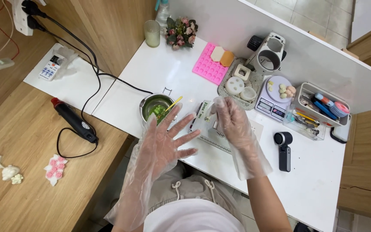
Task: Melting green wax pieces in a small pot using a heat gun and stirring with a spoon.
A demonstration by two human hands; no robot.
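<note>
A white desk runs along a white partition wall, with wood panelling at its far left corner and a lower wooden bench on the left carrying a black heat tool and small pink and white moulded pieces. Tiled floor shows beyond the partition.

Both hands wear loose clear plastic gloves. The left hand is spread wide open, fingers splayed, holding nothing, and hovers at the near edge of the desk just in front of a small metal pot. The pot holds green material and a yellow stick leaning on its rim. The right hand is curled over a white box with green print lying near the middle of the desk; whether it truly grips the box I cannot tell.

Toward the far edge lie a pink silicone mould, a grey tray of white moulds, and a digital scale bearing small pale pieces. At the right edge a clear organiser holds pens and tools. A ribbed glass and a small bouquet stand at the far left corner.
</note>
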